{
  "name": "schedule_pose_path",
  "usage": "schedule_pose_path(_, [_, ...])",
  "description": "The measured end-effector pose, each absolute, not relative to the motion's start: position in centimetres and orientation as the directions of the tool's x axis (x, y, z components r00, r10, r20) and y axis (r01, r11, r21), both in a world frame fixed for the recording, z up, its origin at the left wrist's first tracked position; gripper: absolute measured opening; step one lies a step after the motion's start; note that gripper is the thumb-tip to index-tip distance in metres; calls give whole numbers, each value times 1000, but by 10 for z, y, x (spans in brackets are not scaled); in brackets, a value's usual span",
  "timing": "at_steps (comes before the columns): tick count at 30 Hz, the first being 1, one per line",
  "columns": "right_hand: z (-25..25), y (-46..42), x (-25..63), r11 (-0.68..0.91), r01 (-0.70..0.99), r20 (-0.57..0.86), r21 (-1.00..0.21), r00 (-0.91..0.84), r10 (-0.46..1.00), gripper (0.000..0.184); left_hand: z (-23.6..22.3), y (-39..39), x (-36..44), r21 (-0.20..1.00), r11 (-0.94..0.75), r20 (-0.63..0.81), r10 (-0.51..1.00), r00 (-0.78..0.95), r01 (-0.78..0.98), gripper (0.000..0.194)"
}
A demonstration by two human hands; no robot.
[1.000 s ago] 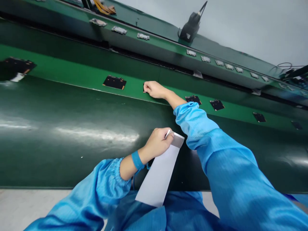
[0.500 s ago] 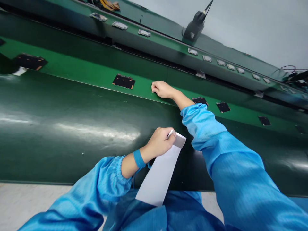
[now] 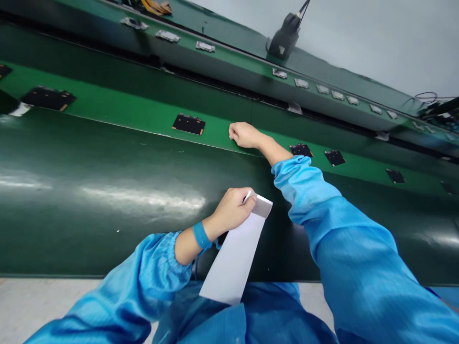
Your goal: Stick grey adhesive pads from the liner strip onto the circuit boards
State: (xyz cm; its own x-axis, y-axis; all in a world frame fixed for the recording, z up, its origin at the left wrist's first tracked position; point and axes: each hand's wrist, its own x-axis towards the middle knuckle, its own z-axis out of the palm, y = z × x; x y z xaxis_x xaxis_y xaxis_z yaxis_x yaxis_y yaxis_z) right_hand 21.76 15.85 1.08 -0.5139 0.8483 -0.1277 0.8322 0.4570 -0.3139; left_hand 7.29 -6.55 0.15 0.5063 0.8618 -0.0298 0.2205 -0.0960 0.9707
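Observation:
My left hand (image 3: 234, 209) is closed on a long white paper strip (image 3: 233, 258), folded over with a greyish band near its top edge. The strip hangs down over the bench edge toward my lap. My right hand (image 3: 245, 134) reaches out over the bright green belt (image 3: 139, 114). Its fingers are curled into a pinch, and whatever they hold, if anything, is hidden. To its left on the belt lies a flat black board (image 3: 189, 123) with small copper-coloured corners. Another black board (image 3: 301, 150) lies just beyond my right forearm.
More black boards (image 3: 48, 98) are spaced along the belt. Small silvery parts (image 3: 205, 46) line a raised green ledge behind it. A black device (image 3: 284, 38) with a cable stands at the back. The dark green bench top (image 3: 107, 167) spans the front.
The black boards have slid right along the belt, and my right hand has shifted slightly right too. The silvery parts behind have moved left. My left hand keeps its grip on the paper strip.

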Motion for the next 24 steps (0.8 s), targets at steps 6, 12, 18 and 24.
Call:
schedule_pose_path(6, [20, 113, 229, 356, 874, 149, -330, -324, 934, 19, 2, -44, 63, 991, -16, -28, 945, 327, 131, 35])
schedule_pose_path(12, [37, 22, 248, 409, 524, 111, -747, -507, 855, 16, 6, -29, 53, 977, -17, -21, 984, 177, 212, 34])
schedule_pose_path(18, [24, -11, 235, 426, 627, 236, -652, -366, 900, 11, 5, -28, 54, 994, 67, -83, 979, 188, 91, 33])
schedule_pose_path(24, [10, -15, 231, 511, 750, 349, -420, -386, 854, 24, 2, -26, 53, 993, 96, -106, 983, 152, 68, 33])
